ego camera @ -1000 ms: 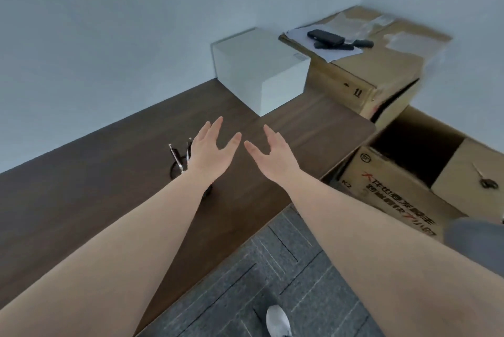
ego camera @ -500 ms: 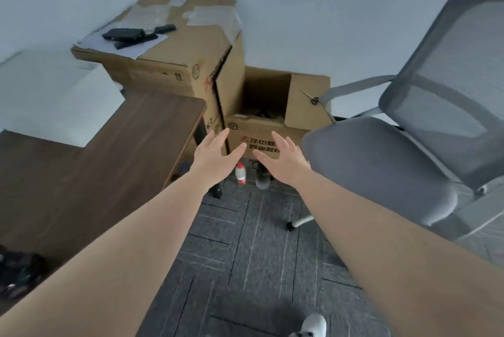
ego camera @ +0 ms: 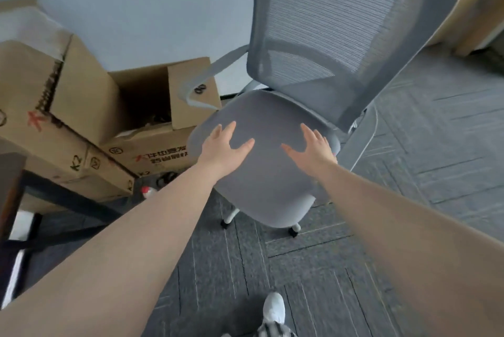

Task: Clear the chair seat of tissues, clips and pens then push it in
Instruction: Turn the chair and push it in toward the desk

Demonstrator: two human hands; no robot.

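Note:
A grey office chair with a mesh back (ego camera: 338, 25) faces me in the middle of the view. Its padded seat (ego camera: 270, 173) is bare; I see no tissues, clips or pens on it. My left hand (ego camera: 222, 147) is spread open over the seat's left part, and my right hand (ego camera: 311, 147) is spread open over its right part, near the edge. Both hands hold nothing. Whether the palms touch the cushion I cannot tell.
Stacked cardboard boxes (ego camera: 68, 107), one open at the top (ego camera: 152, 102), stand left of the chair against the wall. A small bottle with a red cap (ego camera: 147, 191) stands on the carpet below them. The dark desk's corner (ego camera: 11, 189) shows at far left. My shoe (ego camera: 274, 309) is at the bottom.
My view swung right, from the desk past the boxes to the chair. Both open hands moved from the air onto the area over the seat and spread further apart.

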